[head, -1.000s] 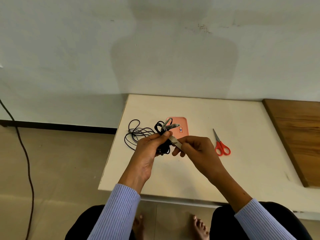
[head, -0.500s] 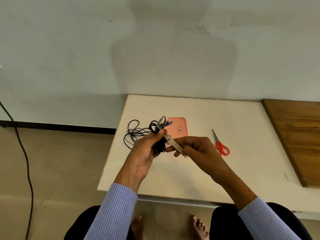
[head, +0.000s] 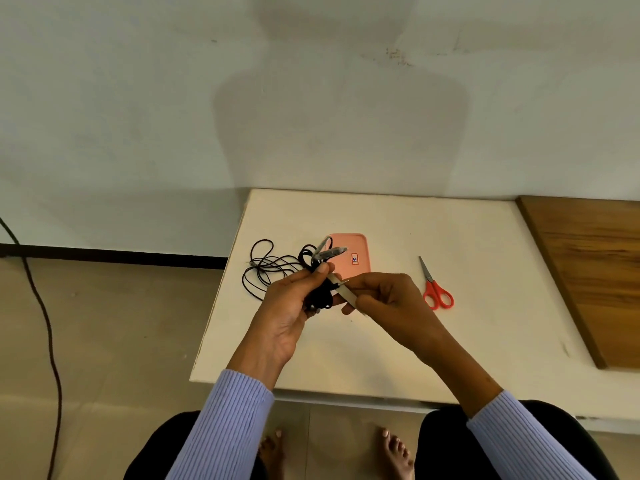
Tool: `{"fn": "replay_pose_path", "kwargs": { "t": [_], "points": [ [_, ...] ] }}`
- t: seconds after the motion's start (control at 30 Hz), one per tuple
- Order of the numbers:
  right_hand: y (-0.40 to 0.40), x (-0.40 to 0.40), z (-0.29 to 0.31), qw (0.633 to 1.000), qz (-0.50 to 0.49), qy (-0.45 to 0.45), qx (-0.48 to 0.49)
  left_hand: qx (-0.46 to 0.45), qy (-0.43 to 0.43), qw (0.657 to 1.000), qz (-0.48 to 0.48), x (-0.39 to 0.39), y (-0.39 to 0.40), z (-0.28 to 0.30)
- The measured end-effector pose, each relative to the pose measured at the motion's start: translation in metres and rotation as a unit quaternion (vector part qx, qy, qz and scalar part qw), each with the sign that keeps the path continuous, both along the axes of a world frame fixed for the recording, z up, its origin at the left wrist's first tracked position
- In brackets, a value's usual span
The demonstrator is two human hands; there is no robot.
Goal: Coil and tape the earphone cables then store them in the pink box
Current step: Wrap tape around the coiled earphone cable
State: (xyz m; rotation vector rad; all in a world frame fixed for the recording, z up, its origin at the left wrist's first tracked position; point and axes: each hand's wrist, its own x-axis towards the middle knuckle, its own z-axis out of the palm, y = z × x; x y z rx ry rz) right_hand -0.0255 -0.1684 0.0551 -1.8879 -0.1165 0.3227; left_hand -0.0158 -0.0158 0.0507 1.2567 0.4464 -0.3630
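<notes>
My left hand [head: 289,308] grips a coiled black earphone cable [head: 318,297] above the white table [head: 381,341]; its grey ends stick up past my thumb. My right hand [head: 388,299] pinches a pale strip of tape [head: 344,288] that runs from my fingers to the coil. Behind my hands the pink box [head: 356,252] lies flat on the table. A second black earphone cable [head: 265,268] lies in loose loops to the left of the box, near the table's left edge.
Red-handled scissors [head: 434,289] lie on the table to the right of my hands. A brown wooden board [head: 595,271] borders the table on the right. A dark cord [head: 48,334] trails over the floor at far left. My bare feet show below the table's near edge.
Both hands with the coil and tape have shifted slightly left and back toward the box. The tape strip stays stretched between my right fingers and the coil.
</notes>
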Motion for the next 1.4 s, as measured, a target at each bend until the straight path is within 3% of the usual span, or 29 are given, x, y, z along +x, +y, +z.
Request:
{"fn": "replay_pose_path", "kwargs": {
  "t": [0.13,0.23,0.43,0.9,1.17,1.4],
  "points": [
    [-0.009,0.002,0.000,1.000,0.020,0.011,0.005,-0.030,0.014,0.999,0.004,0.000,0.003,0.001],
    [-0.010,0.001,-0.002,1.000,-0.022,0.012,0.004,-0.046,0.016,0.999,-0.007,0.001,0.005,0.001],
    [-0.004,0.001,-0.006,0.995,-0.100,-0.006,-0.021,0.027,-0.004,0.998,-0.063,-0.006,-0.005,-0.002],
    [-0.009,0.002,0.003,0.999,0.001,0.034,0.041,-0.040,0.014,0.999,0.012,0.001,-0.001,0.001],
    [-0.006,0.002,0.000,0.995,-0.054,0.048,0.074,-0.027,0.020,0.999,0.012,0.000,-0.002,0.000],
    [-0.009,0.005,0.000,0.996,0.010,0.045,0.073,-0.098,0.069,0.991,0.054,0.006,0.002,0.000]
  ]
}}
